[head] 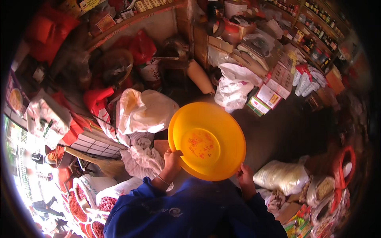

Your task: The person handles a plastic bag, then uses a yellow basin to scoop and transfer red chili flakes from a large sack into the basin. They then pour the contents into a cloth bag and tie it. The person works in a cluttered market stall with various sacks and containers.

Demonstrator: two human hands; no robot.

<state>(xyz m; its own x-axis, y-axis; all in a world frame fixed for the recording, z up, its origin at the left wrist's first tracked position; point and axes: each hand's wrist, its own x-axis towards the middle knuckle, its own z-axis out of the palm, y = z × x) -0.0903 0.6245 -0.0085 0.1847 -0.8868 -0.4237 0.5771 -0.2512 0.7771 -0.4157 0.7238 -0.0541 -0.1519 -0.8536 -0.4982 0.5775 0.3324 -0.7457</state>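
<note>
A large yellow plastic basin (229,134) with a faded red print on its bottom is held in front of my body, its inside facing the camera. My left hand (173,162) grips the rim at the lower left, with the thumb over the edge. At the lower right, my right hand (246,178) has its fingertips on the rim. Beyond the basin's left side stands a big whitish plastic sack (157,110), its mouth folded open.
Woven sacks (143,157) and a straw broom (107,163) lie at the left, near sacks of dried red chillies (107,203). Cardboard boxes (269,96) and a white bag (233,86) stand ahead. A full clear bag (282,177) lies at the right. Bottles line shelves (318,32).
</note>
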